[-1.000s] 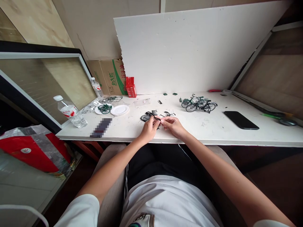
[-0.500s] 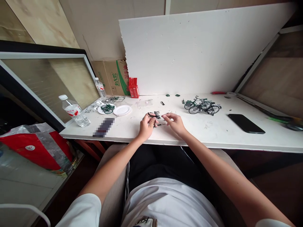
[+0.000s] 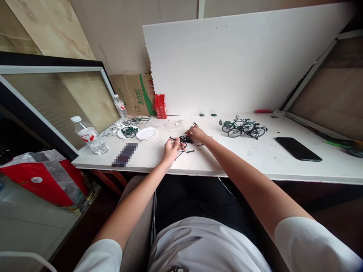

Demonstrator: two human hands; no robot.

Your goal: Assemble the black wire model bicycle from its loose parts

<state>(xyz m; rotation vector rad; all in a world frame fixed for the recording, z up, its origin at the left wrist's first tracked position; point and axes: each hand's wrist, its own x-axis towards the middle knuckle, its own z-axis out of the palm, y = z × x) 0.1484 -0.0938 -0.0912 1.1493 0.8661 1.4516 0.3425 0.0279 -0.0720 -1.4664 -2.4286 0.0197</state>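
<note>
My left hand [image 3: 171, 149] is closed around a thin black model bicycle part [image 3: 180, 152], whose bars stick out past the fingers. Just to its right, a small heap of black plastic pieces [image 3: 185, 139] lies on the white table. My right hand [image 3: 196, 133] reaches over this heap from the right, fingers bent and fingertips close together at its far side; what they pinch, if anything, is too small to make out. A thin dark rod-like tool [image 3: 191, 151] lies in front of the heap. Assembled model bicycles [image 3: 244, 128] stand to the right, green and black.
White plates [image 3: 146, 133], one bearing a green model bicycle [image 3: 129, 131], are at the left beside green part frames [image 3: 137, 120]. A water bottle [image 3: 90, 136], a red box [image 3: 161, 107] and a black phone [image 3: 298, 149] stand or lie around. A white board [image 3: 244, 60] leans behind.
My right hand has moved left and away from me, from beside my left hand to over the black pieces. My left hand has shifted slightly left, its black part now showing more.
</note>
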